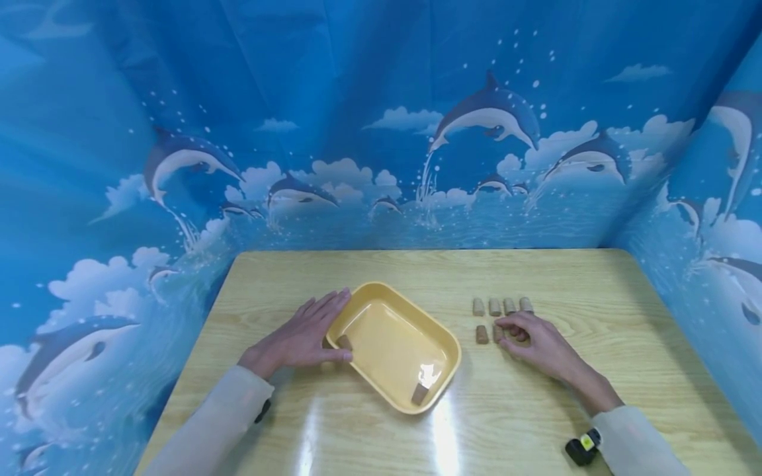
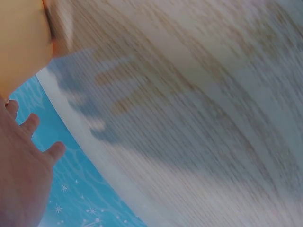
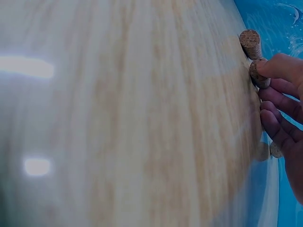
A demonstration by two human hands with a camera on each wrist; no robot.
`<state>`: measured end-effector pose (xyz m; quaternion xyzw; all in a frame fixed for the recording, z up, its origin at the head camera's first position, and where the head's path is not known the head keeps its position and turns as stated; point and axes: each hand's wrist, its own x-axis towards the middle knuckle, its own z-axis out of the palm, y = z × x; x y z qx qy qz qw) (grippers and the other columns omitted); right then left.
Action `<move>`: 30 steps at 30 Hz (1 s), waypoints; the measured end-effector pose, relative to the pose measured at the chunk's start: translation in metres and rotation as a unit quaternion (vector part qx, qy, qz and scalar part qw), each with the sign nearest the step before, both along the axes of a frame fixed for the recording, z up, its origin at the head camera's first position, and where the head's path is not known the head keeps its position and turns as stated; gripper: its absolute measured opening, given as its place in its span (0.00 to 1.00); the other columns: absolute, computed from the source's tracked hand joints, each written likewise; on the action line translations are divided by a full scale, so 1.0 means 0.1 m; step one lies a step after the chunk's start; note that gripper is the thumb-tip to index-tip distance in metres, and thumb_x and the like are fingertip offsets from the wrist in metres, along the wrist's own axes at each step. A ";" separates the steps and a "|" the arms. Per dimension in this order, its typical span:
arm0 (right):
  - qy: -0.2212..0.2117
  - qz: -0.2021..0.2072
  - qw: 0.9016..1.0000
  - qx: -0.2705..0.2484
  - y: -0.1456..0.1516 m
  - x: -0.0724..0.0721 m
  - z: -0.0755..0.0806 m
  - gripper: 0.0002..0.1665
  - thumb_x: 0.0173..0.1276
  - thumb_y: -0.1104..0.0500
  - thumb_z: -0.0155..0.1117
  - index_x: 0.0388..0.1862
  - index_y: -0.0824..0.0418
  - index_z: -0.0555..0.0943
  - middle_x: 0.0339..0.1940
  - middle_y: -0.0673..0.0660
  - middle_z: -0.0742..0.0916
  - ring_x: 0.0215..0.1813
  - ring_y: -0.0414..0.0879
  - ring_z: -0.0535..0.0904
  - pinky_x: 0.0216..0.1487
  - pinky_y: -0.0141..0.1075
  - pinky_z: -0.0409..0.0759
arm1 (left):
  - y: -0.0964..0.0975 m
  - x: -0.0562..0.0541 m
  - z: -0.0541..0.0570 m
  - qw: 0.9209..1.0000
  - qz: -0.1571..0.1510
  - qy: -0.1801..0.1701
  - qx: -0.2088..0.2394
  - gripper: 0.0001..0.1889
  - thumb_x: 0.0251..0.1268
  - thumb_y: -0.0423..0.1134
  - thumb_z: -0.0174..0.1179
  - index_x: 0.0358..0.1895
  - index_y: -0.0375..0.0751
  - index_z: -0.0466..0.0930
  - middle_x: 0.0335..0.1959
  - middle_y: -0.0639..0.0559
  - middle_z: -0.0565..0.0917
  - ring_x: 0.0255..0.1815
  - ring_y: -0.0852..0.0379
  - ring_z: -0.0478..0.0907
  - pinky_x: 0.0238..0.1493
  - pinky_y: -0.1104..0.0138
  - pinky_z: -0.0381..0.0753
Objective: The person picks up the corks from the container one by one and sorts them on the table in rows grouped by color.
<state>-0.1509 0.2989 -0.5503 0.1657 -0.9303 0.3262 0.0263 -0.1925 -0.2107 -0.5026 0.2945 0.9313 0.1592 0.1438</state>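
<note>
A yellow rectangular tray point(image 1: 393, 291) sits mid-table at an angle. One brown cork point(image 1: 344, 342) lies inside near its left end, another at its front right corner. My left hand point(image 1: 303, 336) rests along the tray's left end, fingers straight and spread, thumb at the rim. In the right wrist view, the thumb and fingers of my right hand point(image 3: 284, 101) pinch a cork point(image 3: 259, 74) standing on the table. Just left of that cork stands a darker cork point(image 1: 481, 334). Behind them, several lighter corks point(image 1: 495, 307) stand in a row, the rightmost close to my right hand's knuckles.
The light wood table point(image 1: 309, 271) has rounded back corners and bright reflections near the front. A blue dolphin-print curtain point(image 1: 357, 132) surrounds its back and sides. On my right wrist sits a small black device point(image 1: 580, 451).
</note>
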 end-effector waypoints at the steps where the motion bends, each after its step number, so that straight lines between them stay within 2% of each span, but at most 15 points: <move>1: 0.001 0.000 1.000 0.002 0.00 0.00 0.00 0.22 0.69 0.60 0.80 0.61 0.59 0.89 0.49 0.51 0.90 0.45 0.38 0.83 0.46 0.31 0.87 | 0.00 0.00 0.00 1.000 0.000 -0.001 -0.001 0.62 0.68 0.76 0.63 0.92 0.58 0.35 0.94 0.57 0.41 0.94 0.43 0.41 0.91 0.38 0.43; 10: -0.005 -0.004 1.000 0.005 -0.01 0.00 0.00 0.23 0.68 0.59 0.81 0.62 0.59 0.88 0.50 0.52 0.90 0.45 0.38 0.83 0.46 0.31 0.87 | 0.00 0.00 0.00 1.000 0.009 -0.009 -0.008 0.63 0.67 0.77 0.63 0.92 0.59 0.33 0.94 0.59 0.39 0.94 0.45 0.41 0.92 0.40 0.42; 15: -0.001 -0.003 1.000 0.011 -0.03 0.00 0.00 0.24 0.68 0.57 0.82 0.61 0.58 0.89 0.51 0.53 0.90 0.46 0.40 0.83 0.46 0.33 0.87 | 0.00 0.01 0.01 1.000 0.008 -0.006 -0.002 0.62 0.68 0.75 0.65 0.92 0.58 0.35 0.94 0.57 0.41 0.94 0.43 0.42 0.91 0.38 0.43; 21: 0.004 -0.011 0.999 0.032 -0.06 0.01 -0.03 0.23 0.67 0.58 0.81 0.61 0.57 0.89 0.51 0.51 0.90 0.47 0.39 0.83 0.48 0.34 0.87 | -0.02 0.00 -0.03 1.000 0.009 -0.007 -0.002 0.63 0.67 0.78 0.63 0.92 0.59 0.34 0.94 0.59 0.40 0.94 0.45 0.41 0.92 0.39 0.42; 30: 0.001 -0.019 1.000 0.000 -0.01 0.01 0.00 0.22 0.67 0.62 0.81 0.59 0.60 0.89 0.45 0.51 0.89 0.44 0.37 0.82 0.44 0.30 0.86 | -0.02 -0.02 -0.03 1.000 0.006 -0.004 -0.008 0.63 0.66 0.80 0.60 0.92 0.61 0.32 0.93 0.61 0.38 0.94 0.46 0.40 0.92 0.40 0.42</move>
